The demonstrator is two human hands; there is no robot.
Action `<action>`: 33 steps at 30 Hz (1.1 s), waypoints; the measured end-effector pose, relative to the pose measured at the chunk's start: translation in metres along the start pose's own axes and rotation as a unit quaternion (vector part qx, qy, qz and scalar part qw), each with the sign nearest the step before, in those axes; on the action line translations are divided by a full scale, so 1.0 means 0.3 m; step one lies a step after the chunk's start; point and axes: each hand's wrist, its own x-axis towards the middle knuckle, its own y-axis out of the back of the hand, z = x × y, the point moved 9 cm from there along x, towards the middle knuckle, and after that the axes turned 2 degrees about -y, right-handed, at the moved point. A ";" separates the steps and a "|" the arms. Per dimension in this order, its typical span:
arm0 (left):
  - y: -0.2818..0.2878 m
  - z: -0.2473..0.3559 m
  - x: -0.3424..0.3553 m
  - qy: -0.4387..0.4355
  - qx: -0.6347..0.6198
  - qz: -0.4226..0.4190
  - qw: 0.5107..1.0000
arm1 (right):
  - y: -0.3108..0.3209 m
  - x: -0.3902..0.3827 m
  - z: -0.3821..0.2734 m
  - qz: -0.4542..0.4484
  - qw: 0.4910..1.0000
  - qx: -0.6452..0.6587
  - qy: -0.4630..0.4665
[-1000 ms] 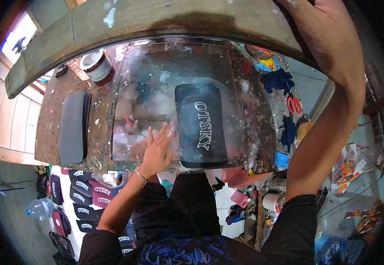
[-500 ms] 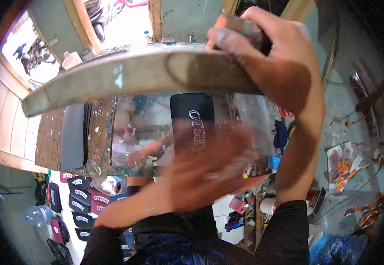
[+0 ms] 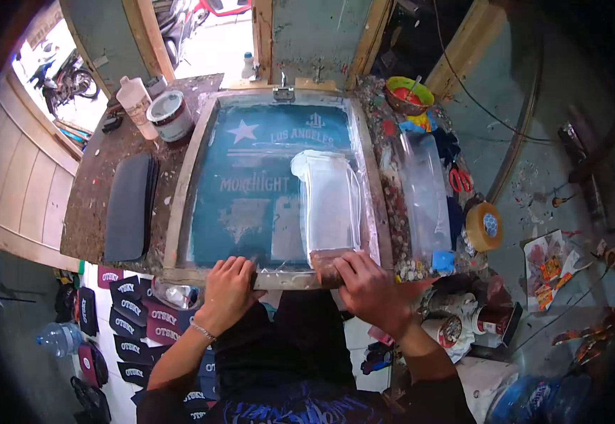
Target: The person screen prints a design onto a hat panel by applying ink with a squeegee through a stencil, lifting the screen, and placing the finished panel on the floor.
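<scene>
A wooden-framed printing screen (image 3: 178, 212) lies flat on the table, its teal mesh (image 3: 251, 159) bearing a star and lettering. White ink (image 3: 332, 198) covers a broad strip on the mesh's right half. My left hand (image 3: 228, 291) is closed over the near rail of the frame. In my right hand (image 3: 371, 291) is a wooden-handled squeegee (image 3: 326, 263), its fingers wrapped round it at the near end of the ink strip. Whatever lies under the screen is hidden.
A stack of dark flat panels (image 3: 129, 208) lies left of the screen, below an ink tub (image 3: 172, 119) and a bottle (image 3: 136, 106). To the right are a green bowl (image 3: 422, 104), red-handled scissors (image 3: 460, 180) and a tape roll (image 3: 484, 226). Printed pieces (image 3: 162, 318) cover the floor at left.
The raised screen has come down flat, covering the black printed piece. My left hand has moved from over that piece to the near rail. My right hand has come down and nearer with the squeegee.
</scene>
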 end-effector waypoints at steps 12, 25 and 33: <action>-0.081 -0.028 -0.015 0.036 -0.025 -0.017 0.999 | -0.102 0.186 0.222 -0.084 0.988 0.124 -0.027; -0.087 -0.027 -0.015 0.030 -0.058 -0.014 0.998 | -0.136 0.326 0.320 0.058 0.998 -0.016 -0.010; -0.104 -0.043 -0.025 0.046 -0.051 -0.015 0.998 | -0.162 0.589 0.502 0.048 0.999 0.013 -0.021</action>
